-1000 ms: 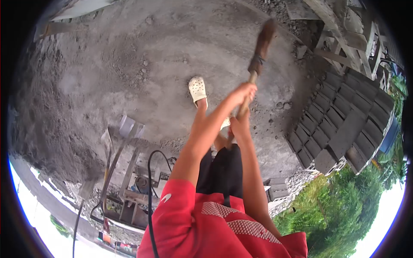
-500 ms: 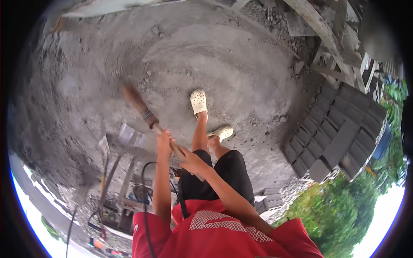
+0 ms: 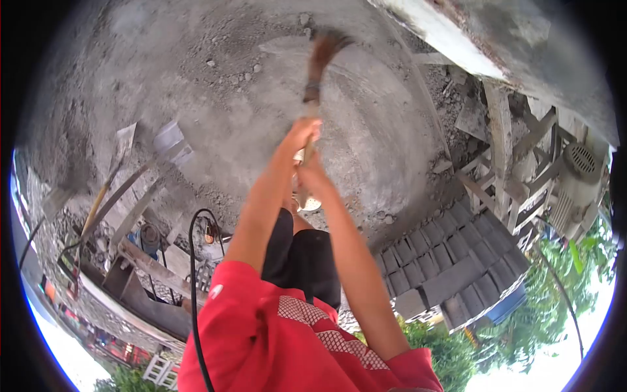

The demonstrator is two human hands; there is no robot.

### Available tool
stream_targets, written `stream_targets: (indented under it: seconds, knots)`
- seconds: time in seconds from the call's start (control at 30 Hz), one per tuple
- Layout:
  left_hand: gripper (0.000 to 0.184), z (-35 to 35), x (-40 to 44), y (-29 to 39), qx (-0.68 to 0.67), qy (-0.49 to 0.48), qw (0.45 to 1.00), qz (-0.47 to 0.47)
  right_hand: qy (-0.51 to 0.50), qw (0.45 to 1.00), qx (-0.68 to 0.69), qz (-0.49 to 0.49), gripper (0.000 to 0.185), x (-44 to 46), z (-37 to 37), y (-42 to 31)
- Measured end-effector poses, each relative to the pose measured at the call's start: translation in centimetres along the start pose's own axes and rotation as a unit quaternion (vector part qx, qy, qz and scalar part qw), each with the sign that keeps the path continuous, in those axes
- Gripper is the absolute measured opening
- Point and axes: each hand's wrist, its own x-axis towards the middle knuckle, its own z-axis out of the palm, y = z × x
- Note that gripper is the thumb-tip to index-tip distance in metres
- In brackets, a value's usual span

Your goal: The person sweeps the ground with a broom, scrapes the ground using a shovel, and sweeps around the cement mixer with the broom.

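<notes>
A broom [image 3: 321,60] with dark brown bristles bound to a pale stick handle reaches out ahead of me over the dusty concrete floor [image 3: 228,117]. My left hand [image 3: 303,134] is wrapped round the handle just below the binding. Lower on the stick, my right hand [image 3: 313,176] grips it too, its fingers partly blurred. The bristle tips are smeared by motion and sit at the floor, near a curved ridge in the dust. Behind the hands, a cream clog [image 3: 308,202] shows on my foot, partly covered.
Stacked grey blocks [image 3: 450,255] stand at the right, below a wooden frame [image 3: 503,144]. On the left lie shovels, one with a pale blade [image 3: 171,140], beside a long trough [image 3: 147,310]. A black cable [image 3: 193,274] hangs along my left side. Rubble is scattered on the floor.
Both hands have swung the broom from the left to straight ahead, farther from my body. The view has turned rightward, bringing more of the wooden frame and a pale slab into sight.
</notes>
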Motion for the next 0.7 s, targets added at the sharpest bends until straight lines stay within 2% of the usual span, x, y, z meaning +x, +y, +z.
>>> stream_targets:
  seconds: [0.03,0.07,0.1,0.17,0.23,0.27,0.3,0.37,0.43,0.47,0.53,0.57,0.63,0.7]
  knots:
    - [0.020,-3.6,-1.2,-1.8,0.025,0.051,0.998,0.007,-0.027,0.999,-0.014,0.022,0.074,-0.1,1.9,0.8]
    - [0.019,-5.6,-3.1,-2.2,0.032,0.146,0.988,-0.025,-0.063,0.996,-0.040,0.057,0.076,-1.4,3.8,0.9]
    - [0.018,-7.1,-5.2,-1.8,0.036,0.195,0.978,-0.064,-0.099,0.990,-0.055,0.084,0.078,-3.0,4.9,0.7]
    - [0.018,-5.9,-9.1,0.5,0.039,0.348,0.929,-0.122,-0.146,0.980,-0.084,0.104,0.082,-6.3,5.5,0.4]
    - [0.012,-6.6,-13.0,-0.4,0.155,0.307,0.937,-0.065,-0.146,0.978,-0.140,0.051,0.076,-9.3,4.4,0.9]
    - [0.011,-6.6,-14.5,-0.8,0.063,0.245,0.965,-0.067,-0.141,0.976,-0.160,0.037,0.074,-10.4,3.4,2.0]
    - [0.010,-6.0,-16.0,-1.2,-0.031,0.191,0.978,-0.080,-0.151,0.980,-0.116,0.063,0.067,-11.4,2.6,2.7]
    - [0.013,-2.9,-17.5,-2.7,-0.086,0.274,0.952,-0.103,-0.152,0.983,-0.064,0.080,0.057,-13.8,2.2,5.0]
    - [0.016,-1.8,-18.4,-3.9,-0.128,0.298,0.935,-0.146,-0.102,0.991,-0.040,0.072,0.044,-15.1,2.0,4.7]
    - [0.018,-1.5,-18.7,-4.5,-0.148,0.308,0.926,-0.159,-0.101,0.991,-0.026,0.084,0.046,-15.2,2.2,5.4]
    - [0.019,-0.5,-19.4,-6.0,-0.109,0.304,0.926,-0.196,-0.107,0.988,0.000,0.115,0.051,-15.8,1.9,7.7]
    - [0.019,0.5,-19.9,-6.1,-0.078,0.286,0.933,-0.206,-0.084,0.991,0.046,0.091,0.050,-16.0,1.8,8.6]
    - [0.021,4.3,-21.3,-4.1,-0.007,0.280,0.926,-0.252,-0.052,0.985,0.118,0.115,0.050,-16.3,2.3,9.2]
    - [0.022,2.6,-21.1,-5.9,0.054,0.239,0.938,-0.245,-0.033,0.970,0.194,0.140,0.050,-15.4,2.8,10.5]
